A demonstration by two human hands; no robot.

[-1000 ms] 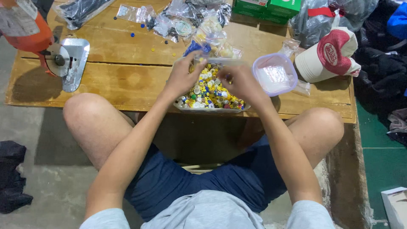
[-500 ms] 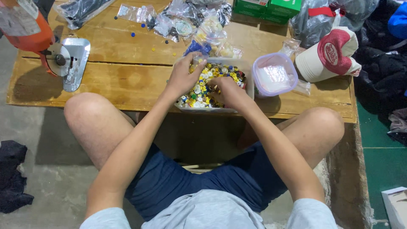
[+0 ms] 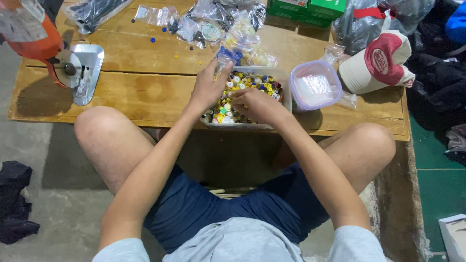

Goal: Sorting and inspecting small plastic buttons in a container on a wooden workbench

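A clear tray (image 3: 284, 86) full of small coloured caps or buttons sits at the near edge of a low wooden table (image 3: 145, 87). My left hand (image 3: 209, 87) is raised over the tray's left side and holds a small clear plastic bag (image 3: 222, 60) by its lower end. My right hand (image 3: 252, 103) rests palm down on the pile of coloured pieces (image 3: 252, 81), fingers curled into them. What the right fingers pinch is hidden. My bare knees flank the tray.
A clear tub with a purple rim (image 3: 315, 85) stands right of the tray. A red-and-white cap (image 3: 378, 60) lies beyond it. Several small plastic bags (image 3: 204, 22) lie at the back. An orange power tool with a metal plate (image 3: 73, 68) sits far left. Green boxes (image 3: 306, 8) stand at the back.
Both hands have shifted from the tray's near end toward its far left side. My left hand has lifted with the small clear bag, and my right hand has moved left onto the pile.
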